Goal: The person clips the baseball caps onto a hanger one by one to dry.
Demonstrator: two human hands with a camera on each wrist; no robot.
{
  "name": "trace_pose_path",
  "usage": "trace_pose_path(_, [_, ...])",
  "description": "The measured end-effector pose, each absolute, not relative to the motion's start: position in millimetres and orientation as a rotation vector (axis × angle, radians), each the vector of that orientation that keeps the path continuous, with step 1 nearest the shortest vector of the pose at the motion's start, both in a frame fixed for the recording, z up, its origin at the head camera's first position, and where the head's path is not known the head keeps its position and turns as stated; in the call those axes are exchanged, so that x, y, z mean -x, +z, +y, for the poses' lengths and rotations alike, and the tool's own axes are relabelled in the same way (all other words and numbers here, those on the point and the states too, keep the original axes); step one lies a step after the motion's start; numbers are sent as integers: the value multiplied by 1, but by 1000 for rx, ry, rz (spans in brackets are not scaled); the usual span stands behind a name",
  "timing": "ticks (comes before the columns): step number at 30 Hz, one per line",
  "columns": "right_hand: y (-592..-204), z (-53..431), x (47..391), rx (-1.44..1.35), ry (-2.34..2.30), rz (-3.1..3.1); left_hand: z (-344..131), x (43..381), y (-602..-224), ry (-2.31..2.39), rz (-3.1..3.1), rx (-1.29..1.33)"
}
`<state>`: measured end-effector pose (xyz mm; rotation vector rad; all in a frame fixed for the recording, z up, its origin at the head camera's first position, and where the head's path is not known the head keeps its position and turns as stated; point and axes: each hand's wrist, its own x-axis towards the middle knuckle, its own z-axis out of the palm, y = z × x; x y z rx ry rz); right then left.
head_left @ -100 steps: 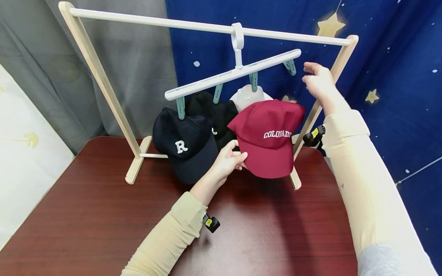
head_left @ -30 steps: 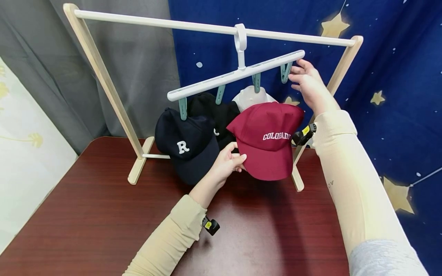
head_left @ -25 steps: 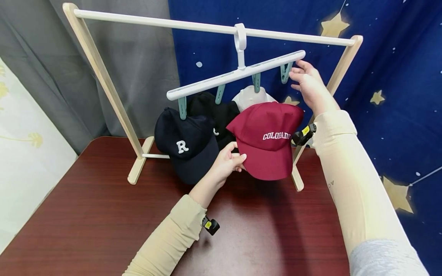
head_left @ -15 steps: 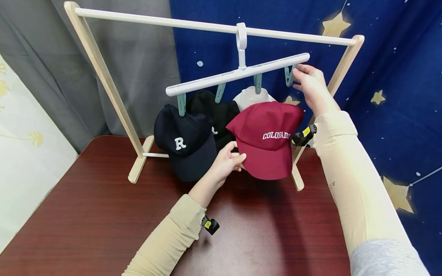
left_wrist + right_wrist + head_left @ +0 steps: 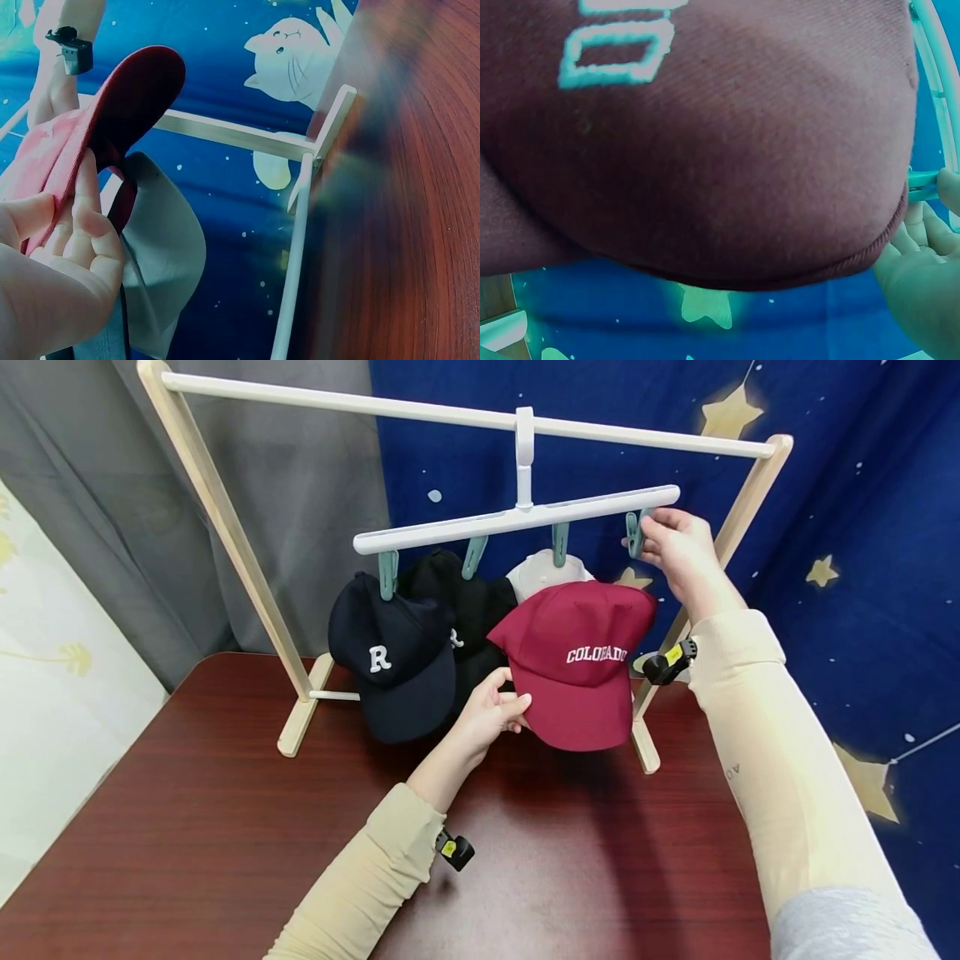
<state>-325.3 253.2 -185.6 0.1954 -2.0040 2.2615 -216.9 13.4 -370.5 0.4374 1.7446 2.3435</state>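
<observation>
My left hand (image 5: 483,717) pinches the brim edge of a red cap (image 5: 585,639) lettered COLORADO, thumb in front and fingers behind. In the left wrist view the brim stands between the thumb and fingers (image 5: 84,232). At the right end of a white hanger (image 5: 487,527), my right hand (image 5: 686,556) pinches a teal clip (image 5: 634,533). The red cap covers most of the right wrist view, with the clip and fingers at its right edge. A navy cap (image 5: 393,656) with an R hangs from the leftmost clip (image 5: 387,575). Behind are a black cap (image 5: 480,610) and a white cap (image 5: 543,572), partly hidden.
The hanger hooks over the white top bar (image 5: 337,402) of a wooden rack, leaning lower at its left. The rack's feet (image 5: 303,710) stand on a dark red-brown table (image 5: 225,843). Grey and star-patterned blue curtains (image 5: 847,510) hang behind.
My right hand has come in from the right and taken hold of the end clip. The hanger's right end has dropped, its left end and navy cap have risen. The left hand stays nearly still.
</observation>
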Motion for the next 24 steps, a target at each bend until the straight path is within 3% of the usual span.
trace_pose_path(24, [-195,273,316,-278,2220,-2189,12,216,-378,2365,1715,-429])
